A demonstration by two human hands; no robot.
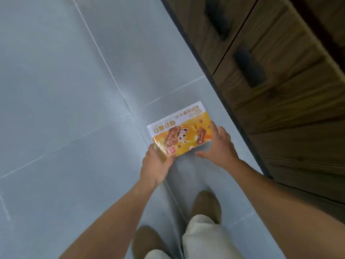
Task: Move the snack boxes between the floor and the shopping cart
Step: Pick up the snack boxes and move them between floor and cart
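Note:
A yellow and white snack box lies flat over the grey tiled floor, printed side up, close to the wooden cabinet. My left hand grips its near left corner. My right hand touches its near right edge with the fingers spread along the side. Both arms reach down from the bottom of the view. No shopping cart is in view.
A dark wooden cabinet with drawers and black handles runs along the right side. My two brown shoes and light trouser legs stand just behind the box. Grey tiles stretch to the left.

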